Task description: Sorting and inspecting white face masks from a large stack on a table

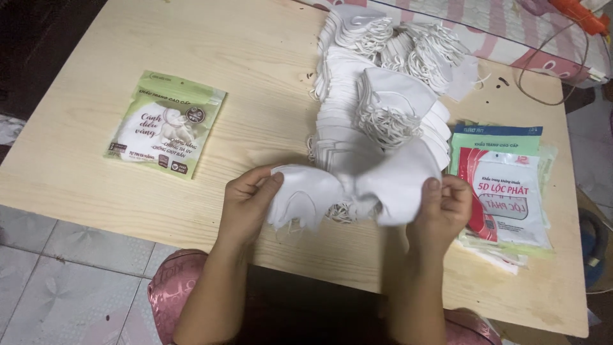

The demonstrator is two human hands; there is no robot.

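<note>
Above table edge, left hand (246,201) and right hand (444,207) fingers pinching white masks (348,185), long axis left-right.

Pale wooden table (268,57) with white mask heap (383,96), green packet (166,122), packet stack (504,185).

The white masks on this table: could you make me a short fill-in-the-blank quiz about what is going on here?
1. Both hands, the left hand and the right hand, hold a bunch of white ____ above the wooden table.
2. The green packet lies to the ____ of the hands.
3. The big pile of masks lies ____ the hands, farther from the person.
4. The stack of packets beside the right hand has a ____ and white one on top.

Missing words: masks; left; beyond; red
</note>
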